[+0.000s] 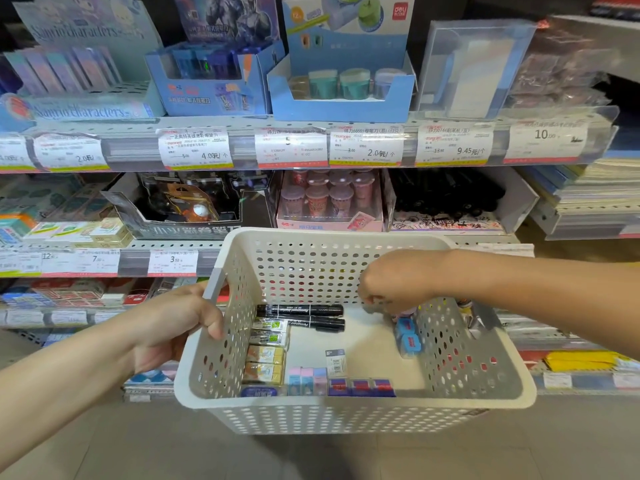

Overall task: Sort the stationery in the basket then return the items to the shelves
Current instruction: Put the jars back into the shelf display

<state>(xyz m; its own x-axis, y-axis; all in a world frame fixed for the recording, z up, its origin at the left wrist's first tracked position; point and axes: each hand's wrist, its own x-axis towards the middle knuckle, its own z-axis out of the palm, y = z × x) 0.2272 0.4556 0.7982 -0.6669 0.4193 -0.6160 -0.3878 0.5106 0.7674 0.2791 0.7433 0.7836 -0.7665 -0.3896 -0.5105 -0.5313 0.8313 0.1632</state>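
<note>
Stocked shelves [207, 147] behind; left hand [180, 323] gripping basket [346, 415] rim; right hand [391, 282] inside, fingers curled, hold unclear; markers [301, 315] along left wall, centre floor bare.

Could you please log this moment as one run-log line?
left hand: grips basket rim | right hand: reaching inside, fingers curled, contents unclear | black markers, erasers: sorted on basket floor

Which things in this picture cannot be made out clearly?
- Head view: what the right hand holds, if anything; its curled fingers hide it.
- Head view: items behind the basket right wall, seen only through holes.
- Head view: small print on the price labels, too blurred.
- Head view: left hand fingertips, inside the rim.
</note>
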